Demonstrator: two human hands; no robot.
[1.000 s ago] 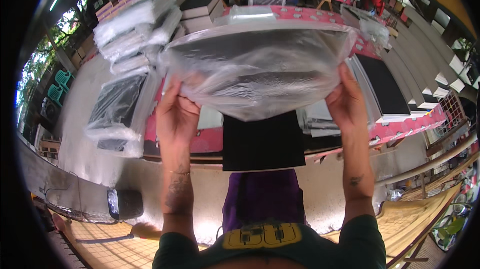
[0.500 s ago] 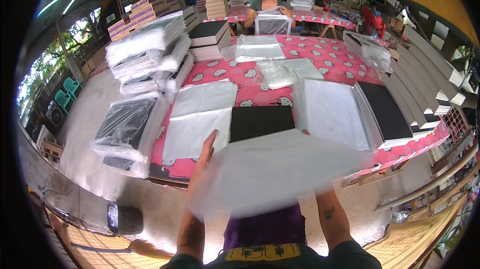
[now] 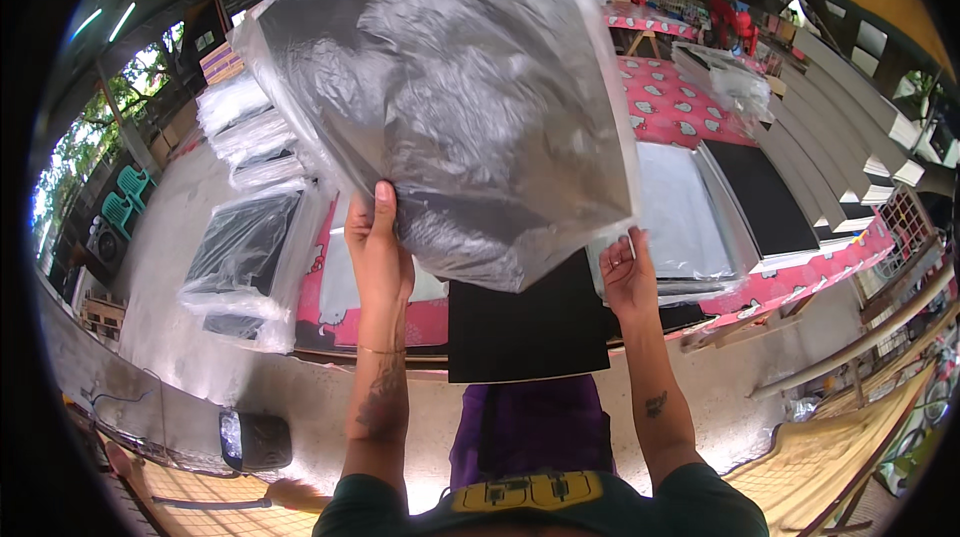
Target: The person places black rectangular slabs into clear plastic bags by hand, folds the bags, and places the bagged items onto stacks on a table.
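A large flat dark board in a crinkled clear plastic bag (image 3: 470,107) is raised and tilted up before me, hiding much of the table's middle. My left hand (image 3: 380,247) grips its lower left edge, thumb lying on the plastic. At its lower right corner is my right hand (image 3: 630,272), palm showing, fingers loosely curled and apart; no firm grip shows. Below the bagged board, a bare black board (image 3: 525,332) lies at the table's near edge and juts past it. Right of it rests a pile of whitish plastic-covered sheets (image 3: 685,202), close to my right hand.
Pink patterned cloth covers the table (image 3: 665,102). To the left stands a bagged black stack (image 3: 245,247), with more plastic-wrapped bundles (image 3: 255,132) behind it. Black-covered blocks (image 3: 765,197) and grey-sided stacks (image 3: 830,127) line the right side. A dark bin (image 3: 262,439) sits on the floor.
The plastic-covered board was held low and nearly flat, pale side up. Now it is lifted and tilted upright, dark side showing, and blocks the person across the table.
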